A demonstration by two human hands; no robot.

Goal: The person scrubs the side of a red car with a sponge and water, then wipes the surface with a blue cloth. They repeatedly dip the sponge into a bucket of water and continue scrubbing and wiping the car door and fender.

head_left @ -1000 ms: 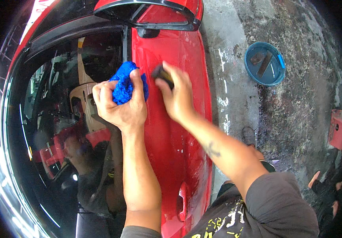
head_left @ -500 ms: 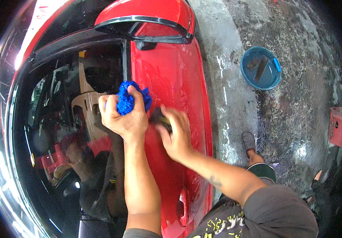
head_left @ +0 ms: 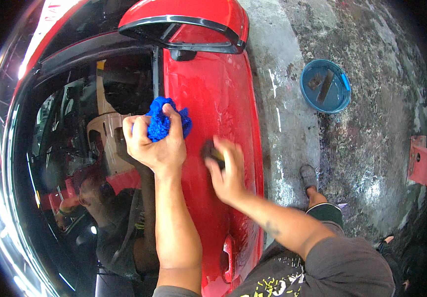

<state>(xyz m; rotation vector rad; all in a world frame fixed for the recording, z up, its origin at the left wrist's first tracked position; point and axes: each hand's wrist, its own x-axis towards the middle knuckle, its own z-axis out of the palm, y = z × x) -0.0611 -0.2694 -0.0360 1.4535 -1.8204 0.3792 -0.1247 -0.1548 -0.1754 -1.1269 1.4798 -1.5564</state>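
Bunched in my left hand [head_left: 155,148] is a blue microfiber cloth [head_left: 159,126], held near the lower edge of the dark side window [head_left: 75,163]. My right hand [head_left: 228,171] grips a small dark pad with a yellow part [head_left: 212,153] against the red car door [head_left: 203,94]. Motion blurs this hand slightly, and its fingers partly cover the pad. Wet streaks and a thin film show on the door's paint around it.
Ahead, the red side mirror [head_left: 189,24] juts out from the car. The door handle [head_left: 228,257] is close to my body. A blue basin [head_left: 325,86] with water and dark pieces stands on the wet concrete floor [head_left: 292,123]. A red object [head_left: 421,161] lies far right.
My right hand has moved a little right and nearer to me over the door, with the pad still in it. The left hand and cloth stay almost in place.
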